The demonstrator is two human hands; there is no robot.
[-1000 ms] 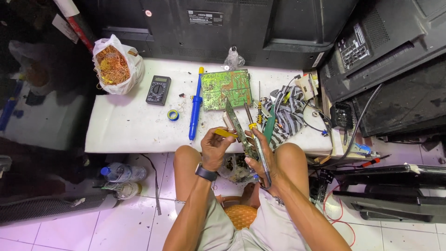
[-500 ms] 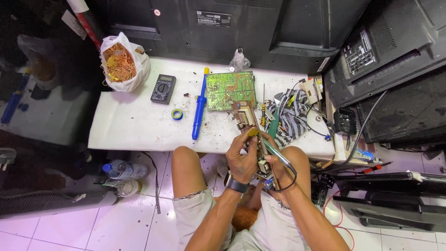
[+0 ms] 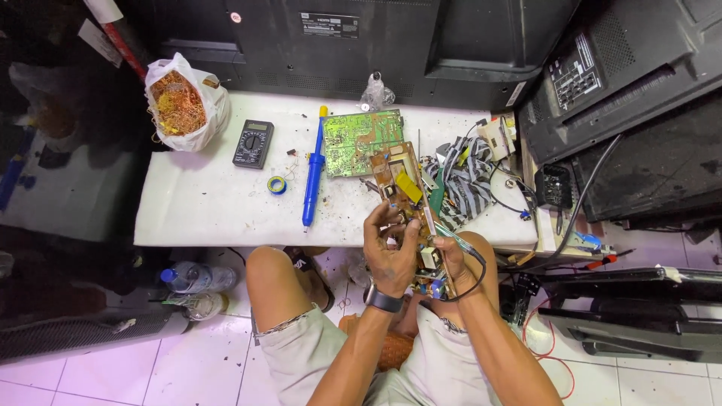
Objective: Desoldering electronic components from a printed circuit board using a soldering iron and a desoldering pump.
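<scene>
**Brown board raised over the lap, iron at its lower end**

Since half a second ago, the brown circuit board [image 3: 410, 203] has swung more upright, its top end now over the front edge of the white tabletop [image 3: 203, 210] and its lower end down over the knees. The left hand [image 3: 391, 252] has slid lower on it.

Judging by the pose, the step in hand is working a joint on the board's lower part. The left hand is wrapped round the board's left edge, fingers curled on its face, clamped firmly. The right hand [image 3: 455, 267] is closed on a soldering iron [image 3: 451, 240], its black cable looping below the wrist; the tip lies against the board near the left thumb. The next move calls for a steady board and a tip placed exactly on one joint, clear of the holding fingers.

Further back on the tabletop lie a green circuit board [image 3: 361, 139], a blue desoldering pump [image 3: 313, 169], a roll of tape [image 3: 277, 184] and a multimeter [image 3: 253, 143] toward the back left corner.
</scene>
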